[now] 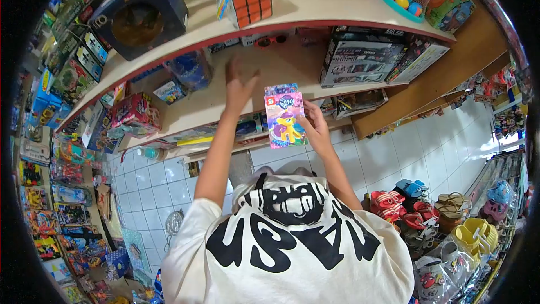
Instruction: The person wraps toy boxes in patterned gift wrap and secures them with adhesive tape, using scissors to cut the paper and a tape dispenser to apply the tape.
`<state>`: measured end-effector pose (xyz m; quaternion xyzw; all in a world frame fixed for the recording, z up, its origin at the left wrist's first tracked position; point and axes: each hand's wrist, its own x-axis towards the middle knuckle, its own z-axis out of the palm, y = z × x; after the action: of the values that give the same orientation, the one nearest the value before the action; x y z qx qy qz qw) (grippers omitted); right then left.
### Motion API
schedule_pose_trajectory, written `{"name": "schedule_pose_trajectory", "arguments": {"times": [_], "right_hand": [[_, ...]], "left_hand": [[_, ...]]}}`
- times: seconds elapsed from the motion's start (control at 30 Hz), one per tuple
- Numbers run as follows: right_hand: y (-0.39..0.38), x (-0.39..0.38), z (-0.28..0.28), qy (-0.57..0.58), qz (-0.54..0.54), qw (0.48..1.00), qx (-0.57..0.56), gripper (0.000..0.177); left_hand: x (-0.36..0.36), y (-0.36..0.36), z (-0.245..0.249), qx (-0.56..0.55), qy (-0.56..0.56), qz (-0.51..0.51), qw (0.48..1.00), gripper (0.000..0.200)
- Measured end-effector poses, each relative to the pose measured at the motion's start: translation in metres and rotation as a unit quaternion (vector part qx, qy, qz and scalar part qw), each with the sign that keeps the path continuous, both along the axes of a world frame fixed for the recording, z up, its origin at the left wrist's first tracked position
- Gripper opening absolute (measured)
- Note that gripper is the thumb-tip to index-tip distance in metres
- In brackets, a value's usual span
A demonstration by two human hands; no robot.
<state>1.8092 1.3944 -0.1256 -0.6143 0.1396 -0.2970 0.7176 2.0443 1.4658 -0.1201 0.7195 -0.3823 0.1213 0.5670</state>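
Observation:
My right hand (316, 126) grips a small toy pony box (286, 118) by its right side, with the thumb across its front. The box is pink and purple with a yellow pony and the word "Pony" on it. Another patterned edge shows just above its top. My left hand (242, 85) is off to the left of the box, over the middle shelf (281, 59). Motion smears its fingers a little, but they are apart and nothing is in them.
A large puzzle cube (246, 5) stands on the top shelf beside a boxed toy (138, 14). Grey boxes (363, 59) are on the middle shelf at right. Sandals (419, 208) are piled low on the right. Hanging toy packs (36, 202) line the left side.

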Motion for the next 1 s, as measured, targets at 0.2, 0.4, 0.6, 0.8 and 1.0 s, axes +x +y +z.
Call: {"name": "schedule_pose_trajectory", "arguments": {"times": [0.2, 0.4, 0.6, 0.8, 1.0], "right_hand": [[0.000, -0.012, 0.018, 0.016, -0.021, 1.000, -0.007, 0.045], [-0.018, -0.033, 0.027, 0.044, -0.052, 0.998, -0.015, 0.043], [-0.039, -0.039, 0.036, 0.032, -0.076, 0.997, -0.008, 0.042], [-0.044, -0.023, 0.026, 0.045, -0.076, 0.996, -0.010, 0.044], [-0.038, 0.014, 0.005, 0.009, -0.109, 0.994, 0.008, 0.048]], "left_hand": [[0.114, -0.095, 0.024, 0.041, -0.173, -0.006, 0.984, 0.051], [0.105, -0.096, 0.022, 0.076, -0.092, -0.034, 0.992, 0.042], [0.025, -0.008, 0.007, 0.135, -0.233, 0.054, 0.962, 0.039], [-0.015, 0.072, -0.030, 0.202, -0.215, -0.052, 0.954, 0.038], [-0.017, 0.091, -0.019, 0.243, -0.187, -0.127, 0.943, 0.029]]}}
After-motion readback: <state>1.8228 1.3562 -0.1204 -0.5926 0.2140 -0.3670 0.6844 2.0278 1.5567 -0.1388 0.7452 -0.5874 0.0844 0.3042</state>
